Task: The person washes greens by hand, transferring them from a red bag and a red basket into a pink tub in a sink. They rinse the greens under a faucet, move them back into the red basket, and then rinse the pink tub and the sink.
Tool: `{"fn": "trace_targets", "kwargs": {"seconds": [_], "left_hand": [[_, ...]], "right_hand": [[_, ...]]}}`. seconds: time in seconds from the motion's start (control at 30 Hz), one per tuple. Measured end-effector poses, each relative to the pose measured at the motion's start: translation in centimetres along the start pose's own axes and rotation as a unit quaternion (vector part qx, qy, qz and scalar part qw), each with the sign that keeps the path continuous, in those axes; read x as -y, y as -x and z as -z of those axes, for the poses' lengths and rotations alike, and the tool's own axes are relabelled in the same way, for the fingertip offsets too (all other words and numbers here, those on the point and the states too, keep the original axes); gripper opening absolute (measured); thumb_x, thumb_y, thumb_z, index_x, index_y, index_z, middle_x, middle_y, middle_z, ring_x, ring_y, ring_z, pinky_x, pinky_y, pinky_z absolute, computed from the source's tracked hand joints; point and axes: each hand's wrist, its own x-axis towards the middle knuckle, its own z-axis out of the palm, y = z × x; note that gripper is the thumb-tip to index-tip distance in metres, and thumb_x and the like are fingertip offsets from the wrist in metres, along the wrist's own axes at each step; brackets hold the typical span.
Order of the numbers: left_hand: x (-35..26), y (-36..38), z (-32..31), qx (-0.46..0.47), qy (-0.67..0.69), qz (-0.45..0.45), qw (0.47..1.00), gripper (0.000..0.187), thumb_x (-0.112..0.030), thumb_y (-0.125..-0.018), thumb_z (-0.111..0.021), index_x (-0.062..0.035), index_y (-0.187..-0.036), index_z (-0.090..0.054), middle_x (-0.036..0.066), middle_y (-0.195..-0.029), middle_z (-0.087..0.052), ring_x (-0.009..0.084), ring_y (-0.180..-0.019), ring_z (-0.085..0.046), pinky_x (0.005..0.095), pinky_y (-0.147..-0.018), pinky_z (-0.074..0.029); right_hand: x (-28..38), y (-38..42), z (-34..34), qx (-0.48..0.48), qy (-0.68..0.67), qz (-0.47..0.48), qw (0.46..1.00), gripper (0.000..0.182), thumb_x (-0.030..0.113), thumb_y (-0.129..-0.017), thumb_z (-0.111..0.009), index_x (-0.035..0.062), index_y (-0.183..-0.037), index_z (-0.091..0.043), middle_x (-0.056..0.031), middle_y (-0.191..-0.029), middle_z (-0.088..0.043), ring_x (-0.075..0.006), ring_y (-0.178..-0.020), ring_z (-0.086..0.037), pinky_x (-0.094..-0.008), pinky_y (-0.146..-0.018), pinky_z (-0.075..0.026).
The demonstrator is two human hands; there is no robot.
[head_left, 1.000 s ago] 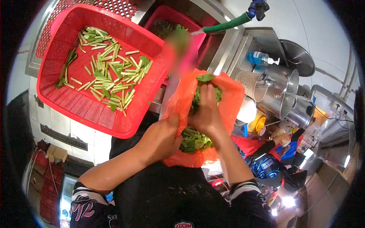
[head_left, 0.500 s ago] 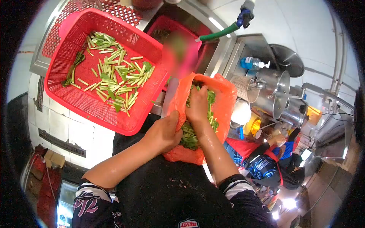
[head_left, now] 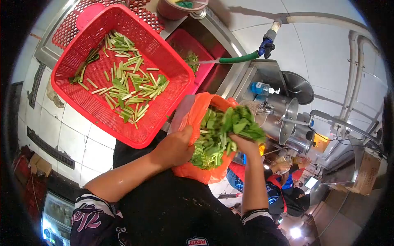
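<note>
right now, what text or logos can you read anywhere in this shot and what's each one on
"REVIT" is only a likely reading: small badge at the bottom edge of the black shirt, partly cut off.
Blue pump bottle: the label is too small to read.
Sleeve pattern: a graphic print, no legible word.
Red basket and orange bag: no print visible.
</note>
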Motion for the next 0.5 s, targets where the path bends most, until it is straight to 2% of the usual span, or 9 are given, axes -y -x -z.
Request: {"fn": "trace_targets", "kwargs": {"seconds": [0.03, 0.07, 0.13, 0.2, 0.27, 0.33, 0.43, 0.47, 0.5], "left_hand": [[-0.2, -0.1, 0.1, 0.001, 0.0, -0.001, 1.0, 0.026, -0.009, -0.082, -0.059, 0.0029, -0.098, -0.042, 0.031, -0.081, -0.06, 0.0513, -0.082, -0.06, 0.0563, -0.072, -0.048], [-0.4, -0.2, 0.3, 0.025, -0.007, 0.021, 0.999, 0.026, -0.009, -0.082, -0.059, 0.0035, -0.098, -0.043, 0.031, -0.081, -0.061, 0.05, -0.082, -0.061, 0.0552, -0.073, -0.049], [-0.8, -0.3, 0.7, 0.05, -0.015, 0.044, 0.998, 0.025, -0.01, -0.082, -0.059, 0.0041, -0.097, -0.044, 0.031, -0.082, -0.062, 0.0487, -0.082, -0.062, 0.0542, -0.075, -0.049], [-1.2, -0.5, 1.0, 0.098, -0.033, 0.084, 0.991, 0.028, -0.013, -0.083, -0.059, 0.0034, -0.1, -0.043, 0.031, -0.083, -0.063, 0.0488, -0.084, -0.062, 0.0542, -0.076, -0.049], [-0.7, -0.4, 0.6, 0.103, -0.042, 0.09, 0.99, 0.032, -0.016, -0.082, -0.061, 0.0018, -0.101, -0.043, 0.031, -0.086, -0.062, 0.0497, -0.087, -0.062, 0.0552, -0.076, -0.049], [-0.7, -0.2, 0.5, 0.112, -0.052, 0.099, 0.987, 0.035, -0.019, -0.082, -0.063, 0.0001, -0.103, -0.042, 0.032, -0.088, -0.062, 0.0506, -0.089, -0.061, 0.0562, -0.075, -0.05], [-0.9, 0.3, 0.8, 0.151, -0.068, 0.142, 0.976, 0.039, -0.02, -0.082, -0.064, 0.0, -0.106, -0.041, 0.031, -0.09, -0.062, 0.0494, -0.091, -0.061, 0.0561, -0.077, -0.05], [-0.6, 0.9, 0.5, 0.115, -0.072, 0.092, 0.986, 0.037, -0.019, -0.081, -0.063, 0.0001, -0.105, -0.042, 0.03, -0.086, -0.062, 0.0488, -0.084, -0.062, 0.0555, -0.073, -0.05], [-0.3, 1.0, 0.2, 0.081, -0.075, 0.042, 0.993, 0.035, -0.017, -0.081, -0.062, 0.0003, -0.103, -0.042, 0.028, -0.081, -0.063, 0.0481, -0.078, -0.062, 0.0549, -0.069, -0.051]], "right_hand": [[0.9, 0.7, 1.4, 0.007, 0.032, 0.024, 0.999, 0.039, 0.019, -0.081, -0.075, 0.0039, -0.115, -0.063, -0.0065, -0.112, -0.067, -0.021, -0.106, -0.061, -0.0359, -0.095, -0.047], [2.2, 0.6, 3.0, 0.018, 0.092, -0.031, 0.995, 0.044, 0.013, -0.08, -0.074, 0.0041, -0.121, -0.06, -0.0063, -0.116, -0.065, -0.021, -0.109, -0.06, -0.0365, -0.097, -0.047], [2.0, 0.6, 5.0, -0.064, 0.023, 0.061, 0.996, 0.044, 0.012, -0.079, -0.074, 0.0023, -0.121, -0.061, -0.0079, -0.119, -0.065, -0.0205, -0.108, -0.061, -0.0356, -0.095, -0.047], [3.4, -0.9, 7.0, -0.057, -0.127, 0.154, 0.978, 0.045, 0.01, -0.079, -0.074, 0.0028, -0.122, -0.061, -0.0082, -0.119, -0.065, -0.0218, -0.108, -0.062, -0.0362, -0.097, -0.047], [3.8, -3.7, 8.8, -0.114, -0.132, 0.114, 0.978, 0.043, 0.011, -0.081, -0.072, -0.0002, -0.122, -0.062, -0.0098, -0.116, -0.066, -0.0232, -0.109, -0.062, -0.0365, -0.098, -0.047], [3.6, -10.0, 10.1, -0.139, -0.145, -0.111, 0.973, 0.041, 0.012, -0.085, -0.07, -0.0035, -0.122, -0.06, -0.0097, -0.113, -0.066, -0.0213, -0.101, -0.064, -0.0369, -0.092, -0.051], [4.6, -19.0, 6.1, 0.014, -0.192, -0.068, 0.979, 0.038, 0.022, -0.087, -0.07, -0.0006, -0.117, -0.063, -0.0095, -0.107, -0.068, -0.0204, -0.089, -0.066, -0.0371, -0.078, -0.055], [5.3, -21.2, 2.9, 0.032, -0.218, -0.049, 0.974, 0.039, 0.027, -0.087, -0.072, 0.0015, -0.115, -0.064, -0.0082, -0.104, -0.069, -0.021, -0.086, -0.067, -0.0372, -0.074, -0.056], [4.3, -24.5, 0.2, 0.099, -0.152, -0.066, 0.981, 0.038, 0.028, -0.089, -0.069, 0.0047, -0.118, -0.063, -0.007, -0.1, -0.068, -0.0196, -0.08, -0.065, -0.0347, -0.068, -0.055]]}}
